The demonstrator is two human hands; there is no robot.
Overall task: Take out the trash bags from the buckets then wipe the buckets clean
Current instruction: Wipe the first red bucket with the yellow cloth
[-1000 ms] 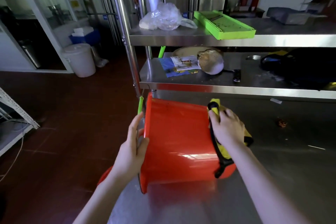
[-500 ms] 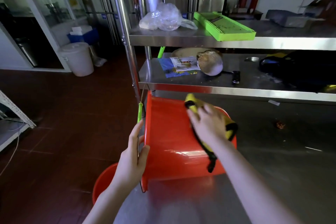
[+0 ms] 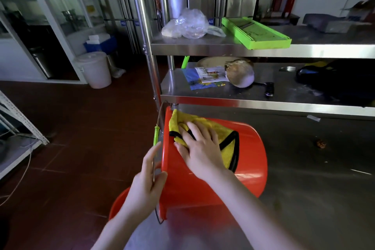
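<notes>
The right hand (image 3: 199,148) lies flat, fingers spread, pressing a yellow cloth (image 3: 221,138) on the red bucket (image 3: 239,170) in the middle of the frame. The bucket lies sideways on the table (image 3: 316,199), mouth pointing left, where the left hand (image 3: 148,180) grips its rim

Left hand (image 3: 149,176) curled in a grip, right hand (image 3: 199,146) flat, fingers spread.

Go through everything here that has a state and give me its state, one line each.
Red bucket: on its side on the steel table, mouth to the left.
Yellow cloth: pressed flat on the bucket's outside wall.
Right hand: open, palm on the cloth.
Left hand: gripping the bucket's rim.
Second red bucket: on the floor, mostly hidden.
White bucket: upright, lid on.
</notes>
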